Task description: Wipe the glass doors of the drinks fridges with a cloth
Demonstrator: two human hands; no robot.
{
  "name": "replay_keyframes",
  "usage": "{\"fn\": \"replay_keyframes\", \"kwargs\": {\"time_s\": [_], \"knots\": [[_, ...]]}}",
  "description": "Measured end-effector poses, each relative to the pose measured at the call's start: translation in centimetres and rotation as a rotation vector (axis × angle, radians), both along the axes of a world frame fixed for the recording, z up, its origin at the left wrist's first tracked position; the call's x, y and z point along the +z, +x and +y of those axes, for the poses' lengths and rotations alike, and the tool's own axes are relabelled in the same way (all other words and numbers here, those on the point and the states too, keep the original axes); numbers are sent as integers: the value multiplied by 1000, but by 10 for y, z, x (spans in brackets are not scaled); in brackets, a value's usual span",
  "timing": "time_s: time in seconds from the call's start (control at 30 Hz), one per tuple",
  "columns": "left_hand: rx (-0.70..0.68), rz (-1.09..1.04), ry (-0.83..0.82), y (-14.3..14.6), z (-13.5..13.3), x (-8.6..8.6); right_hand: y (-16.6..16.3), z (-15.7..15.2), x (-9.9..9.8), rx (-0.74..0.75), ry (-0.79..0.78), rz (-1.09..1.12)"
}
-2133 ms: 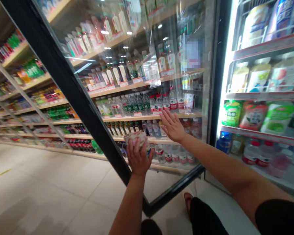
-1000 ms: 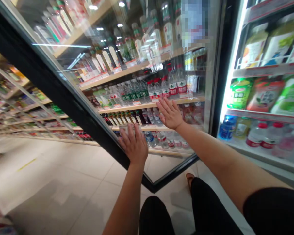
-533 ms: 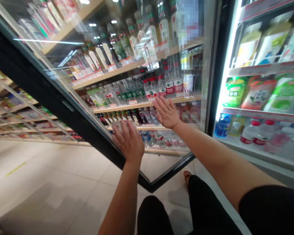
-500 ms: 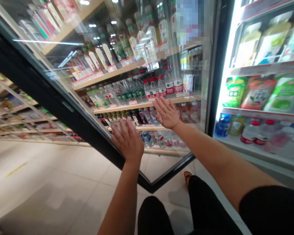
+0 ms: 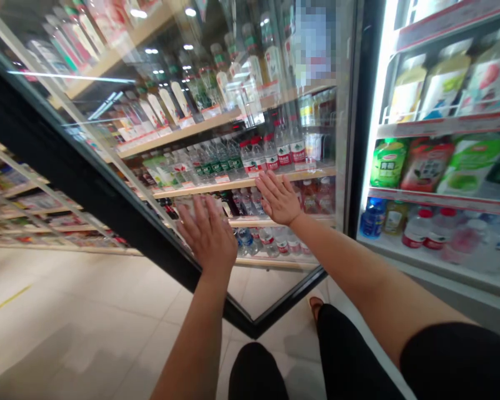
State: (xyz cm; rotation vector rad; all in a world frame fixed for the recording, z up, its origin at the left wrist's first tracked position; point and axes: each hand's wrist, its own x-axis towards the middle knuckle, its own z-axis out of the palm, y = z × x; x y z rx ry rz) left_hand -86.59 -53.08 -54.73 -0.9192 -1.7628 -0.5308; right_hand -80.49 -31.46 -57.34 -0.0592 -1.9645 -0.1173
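A black-framed glass cooler door (image 5: 316, 194) stands swung open and tilted across my view. My left hand (image 5: 208, 236) lies against its glass near the lower left frame, fingers spread; a faint pale patch shows by the fingertips, and I cannot tell if anything lies under the palm. Higher and to the right, my right hand (image 5: 280, 199) rests on the same pane with its fingers stretched out. Through the glass, bottles with red caps and labels (image 5: 270, 153) show behind the right hand.
At the right is the lit cooler (image 5: 433, 194), its shelves holding green, red and clear bottles. More stocked shelves (image 5: 20, 205) stand at the left. Pale floor tiles (image 5: 108, 305) run below, with a yellow strip (image 5: 9, 300). My shoe (image 5: 315, 306) is near the door's lower corner.
My view has shifted slightly, so the door and both hands appear a little farther left. Both hands remain spread on the glass.
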Motion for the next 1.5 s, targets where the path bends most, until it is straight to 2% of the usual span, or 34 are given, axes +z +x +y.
{"fn": "replay_keyframes", "kwargs": {"time_s": [0.03, 0.07, 0.13, 0.2, 0.23, 0.27, 0.3, 0.33, 0.43, 0.5, 0.53, 0.57, 0.63, 0.7, 0.73, 0.77, 0.8, 0.83, 0.97, 1.03, 1.07, 1.1, 1.17, 1.23, 1.27, 1.3, 1.33, 1.37, 1.5], "knots": [[8, 11, 3, 1, 0, -2, 0, 0, 0, 3, -4, -4], [8, 30, 0, 3, 0, -14, 0, 0, 0, 5, -6, -5], [-24, 82, -50, 6, -4, -54, 1, -1, 0, 11, -8, -1], [-152, 166, -230, 8, -9, -94, 3, -1, 0, 16, -6, 2], [-190, 176, -309, 8, -11, -106, 3, -1, 0, 16, -4, 3], [-211, 174, -340, 8, -12, -110, 4, -1, 0, 13, -2, 5], [-213, 160, -339, 7, -12, -104, 4, -1, 0, 10, 4, 9], [-194, 141, -299, 5, -12, -91, 5, -2, 0, 6, 11, 15], [-71, 103, -116, 2, -8, -29, 5, -2, 1, 4, 21, 25], [7, 91, -55, 2, -5, -1, 5, -2, 0, 12, 6, 16], [27, 88, -38, 3, -4, 1, 5, -2, 0, 16, -2, 10], [31, 88, -31, 4, -3, -5, 5, -2, 0, 21, -7, 7], [-15, 121, -63, 7, -3, -35, 5, -2, 0, 27, -10, 7], [-113, 209, -203, 9, -4, -72, 5, -2, 0, 29, -8, 9], [-144, 237, -276, 9, -4, -85, 5, -2, 1, 28, -8, 8], [-168, 252, -328, 8, -4, -91, 5, -2, 1, 28, -7, 7], [-172, 248, -344, 7, -4, -89, 5, -2, 1, 27, -5, 6], [-158, 231, -324, 6, -4, -79, 4, -2, 1, 25, 1, 9], [-12, 130, -127, 3, -2, -3, 2, -1, 0, -11, 79, 86], [55, 99, -76, 4, 0, 17, 0, -1, 0, -30, 107, 118], [73, 95, -60, 5, 1, 16, 0, -1, 0, -34, 110, 122], [78, 101, -56, 6, 3, 7, 0, -1, 0, -36, 109, 121], [43, 141, -103, 6, 5, -25, 0, -1, 0, -36, 103, 111], [-42, 199, -244, 6, 7, -58, 0, -1, 0, -37, 92, 91], [-72, 214, -301, 5, 7, -68, 0, -1, 0, -36, 84, 79], [-91, 220, -337, 3, 7, -72, 0, -1, 0, -36, 77, 68], [-94, 219, -338, 1, 6, -67, 0, -1, 0, -36, 76, 65], [-80, 210, -308, 0, 5, -55, 0, -1, 0, -38, 82, 73], [25, 172, -82, -5, 1, 25, 0, -2, 0, -53, 131, 141]]}}
